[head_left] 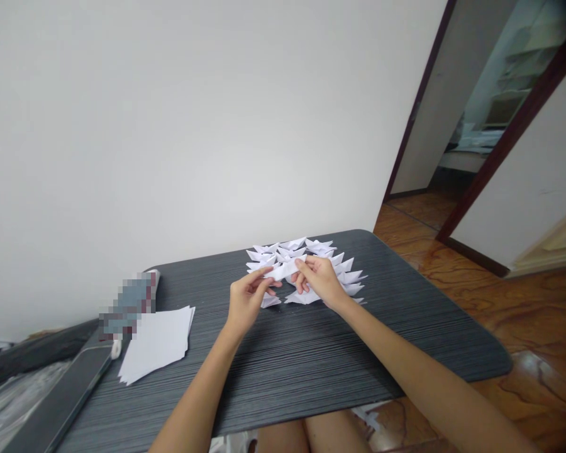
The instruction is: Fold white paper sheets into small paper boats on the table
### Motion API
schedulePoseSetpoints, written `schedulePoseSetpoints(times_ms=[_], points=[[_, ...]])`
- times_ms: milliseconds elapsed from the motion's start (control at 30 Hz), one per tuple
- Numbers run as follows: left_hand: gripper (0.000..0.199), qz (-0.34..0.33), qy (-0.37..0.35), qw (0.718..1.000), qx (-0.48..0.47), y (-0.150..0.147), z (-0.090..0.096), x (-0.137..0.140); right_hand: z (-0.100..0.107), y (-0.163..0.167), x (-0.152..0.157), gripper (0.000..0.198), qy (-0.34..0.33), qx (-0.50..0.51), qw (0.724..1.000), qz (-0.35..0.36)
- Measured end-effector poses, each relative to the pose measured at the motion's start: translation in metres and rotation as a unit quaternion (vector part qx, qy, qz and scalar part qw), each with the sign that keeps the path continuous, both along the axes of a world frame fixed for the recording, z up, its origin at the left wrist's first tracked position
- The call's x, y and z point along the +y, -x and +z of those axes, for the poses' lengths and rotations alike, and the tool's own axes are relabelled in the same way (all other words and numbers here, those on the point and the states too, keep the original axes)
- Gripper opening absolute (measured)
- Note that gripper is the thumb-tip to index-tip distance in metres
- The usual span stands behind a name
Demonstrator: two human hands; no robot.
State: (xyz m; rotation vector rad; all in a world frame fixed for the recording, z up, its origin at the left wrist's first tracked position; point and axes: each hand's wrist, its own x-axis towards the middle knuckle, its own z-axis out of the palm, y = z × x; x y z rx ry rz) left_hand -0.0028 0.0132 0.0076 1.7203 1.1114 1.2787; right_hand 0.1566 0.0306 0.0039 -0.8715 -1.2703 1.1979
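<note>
Between my two hands, above the middle of the dark table point(283, 371), is a narrow folded strip of white paper point(283, 270). My left hand point(251, 290) pinches its left end between thumb and fingers. At the other end my right hand point(321, 280) grips it the same way, with the lower fingers curled beneath. Just behind and below the hands, several white folded paper boats point(351, 277) stand in rows on the table. Some of these boats are partly hidden by my hands and the strip.
A stack of white paper sheets point(158, 343) lies on the table's left side. Beside it is a blurred-out packet point(129, 302). A white wall point(207, 126) rises behind the table. To the right are a wooden floor point(538, 327) and an open doorway point(466, 132).
</note>
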Motion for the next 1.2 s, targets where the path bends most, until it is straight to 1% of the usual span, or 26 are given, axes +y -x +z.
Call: schedulePoseSetpoints(times_ms=[133,200,267,400,533,667,767,833,900,1033,1200], points=[[0.031,0.024,-0.007,1.0,0.002,0.002,-0.002,0.002,0.002,0.0,-0.001,0.028,-0.004,0.006,1.0,0.023],[0.031,0.03,-0.006,1.0,-0.002,0.004,-0.002,0.003,0.003,-0.002,-0.001,0.035,-0.025,0.001,0.999,0.023],[0.032,0.038,-0.009,0.999,-0.009,0.005,-0.001,0.004,0.002,-0.004,0.001,0.034,-0.054,-0.012,0.998,0.008],[0.028,0.066,-0.031,0.997,-0.034,0.007,0.001,0.006,-0.002,-0.009,0.005,0.018,-0.113,-0.076,0.99,-0.042],[0.023,0.084,-0.053,0.995,-0.028,0.009,-0.003,0.008,-0.004,-0.011,0.003,0.014,-0.151,-0.131,0.978,-0.053],[0.022,0.078,-0.075,0.994,0.007,0.012,-0.009,0.01,-0.001,-0.012,-0.002,0.014,-0.229,-0.193,0.952,-0.058],[0.02,0.085,-0.1,0.99,0.054,0.014,-0.009,0.01,0.001,-0.013,-0.004,0.014,-0.28,-0.237,0.929,-0.047],[0.021,0.087,-0.119,0.984,0.099,0.015,-0.006,0.008,0.002,-0.013,-0.004,0.014,-0.289,-0.253,0.923,-0.042],[0.021,0.076,-0.133,0.978,0.143,0.016,-0.003,0.006,0.002,-0.013,-0.003,0.014,-0.282,-0.252,0.925,-0.049],[0.018,0.04,-0.158,0.97,0.182,0.017,-0.001,0.005,0.002,-0.012,-0.003,0.012,-0.273,-0.238,0.93,-0.063],[0.017,0.019,-0.188,0.959,0.211,0.02,-0.003,0.007,0.004,-0.015,-0.005,0.016,-0.31,-0.283,0.907,-0.01]])
